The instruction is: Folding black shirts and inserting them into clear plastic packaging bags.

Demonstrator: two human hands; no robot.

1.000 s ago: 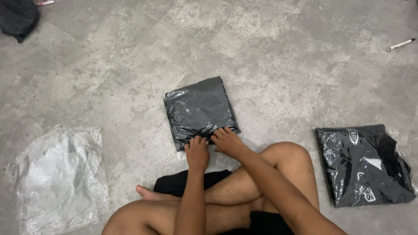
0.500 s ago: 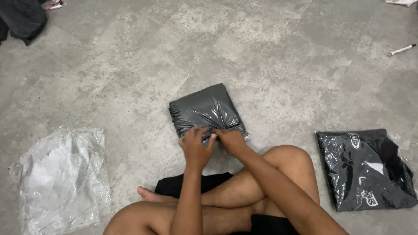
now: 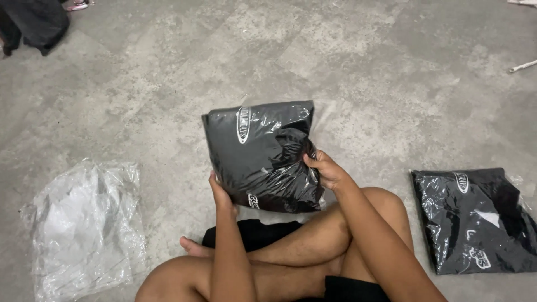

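Note:
A folded black garment sealed in a clear plastic bag [image 3: 258, 154] is lifted off the concrete floor and tilted toward me, its white oval logo facing up. My left hand [image 3: 221, 194] grips its lower left edge from beneath. My right hand [image 3: 327, 170] holds its right edge, fingers curled over the plastic. I sit cross-legged, my bare knees just below the package.
A second bagged black garment [image 3: 475, 218] lies flat on the floor at the right. A heap of empty clear plastic bags [image 3: 84, 223] lies at the left. Dark cloth [image 3: 33, 22] sits in the far left corner, and a thin white stick [image 3: 523, 67] lies at the far right.
The package lay flat on the floor with both hands pressing its near edge. Now both hands have picked it up and flipped it, logo side showing.

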